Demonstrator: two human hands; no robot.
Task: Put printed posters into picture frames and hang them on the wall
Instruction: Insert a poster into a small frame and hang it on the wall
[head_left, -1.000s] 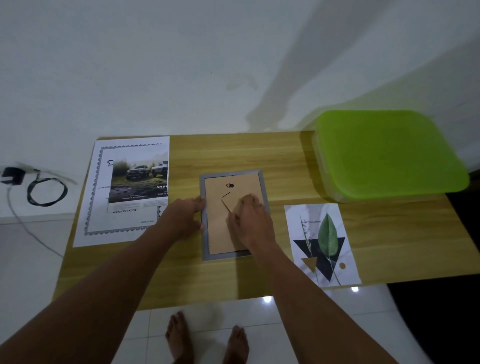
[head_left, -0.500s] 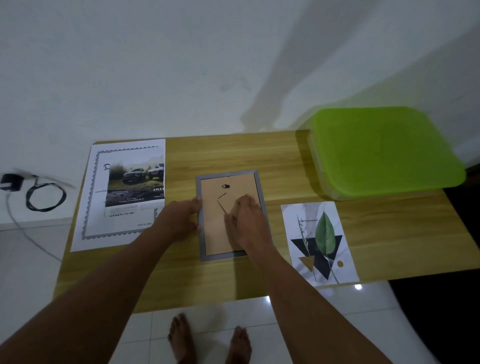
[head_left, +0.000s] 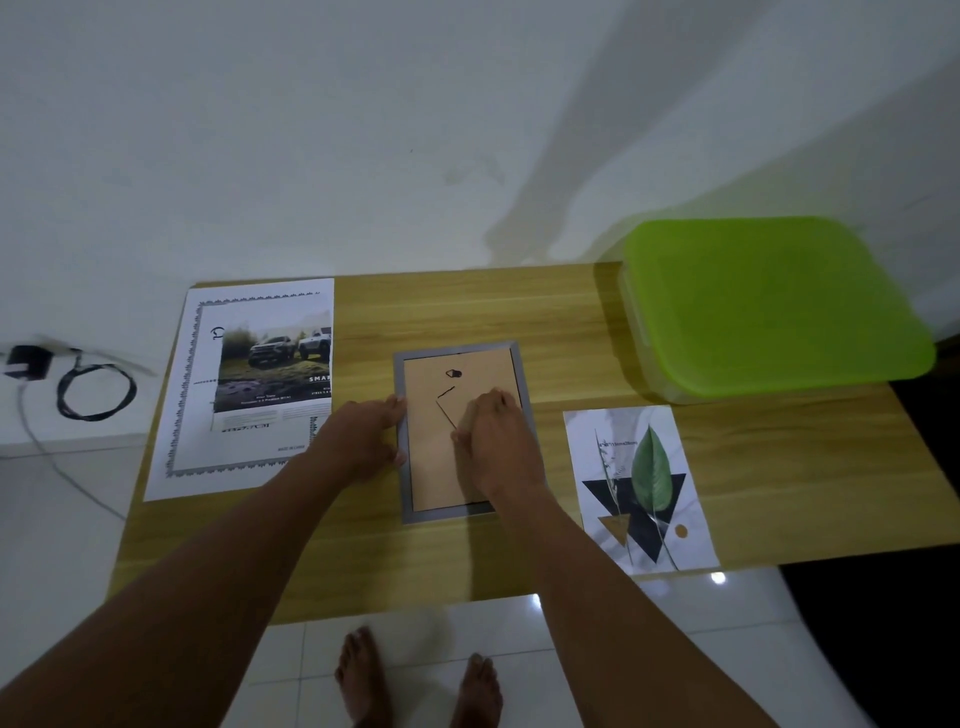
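Step in hand, as I read it: opening the back of the grey rectangular picture frame (head_left: 441, 513), which lies face down mid-way along the light wooden table (head_left: 467, 306), so a poster can go in.

Left hand (head_left: 363, 441) sits at the frame's left rim, fingers fairly straight and close together, tips touching the rim to steady it. Right hand (head_left: 498, 441) is on the brown cardboard backing (head_left: 434, 467), fingers bent with tips down by the dark stand slit (head_left: 445, 410). Can't tell if it pinches a tab or only presses.

To do it well: hold the rim down, lift the backing from one edge, don't bend the board, and mind the glass underneath.

The frame has a thin grey border, and a small dark hanger hook (head_left: 453, 373) sits near its far end. Right of the frame is the white leaf-and-triangles poster (head_left: 641, 488). Left of it is the car photo poster (head_left: 272, 374), on a bordered white sheet (head_left: 176, 457). Behind and right of the frame is a clear plastic box with a lime-green lid (head_left: 769, 306).
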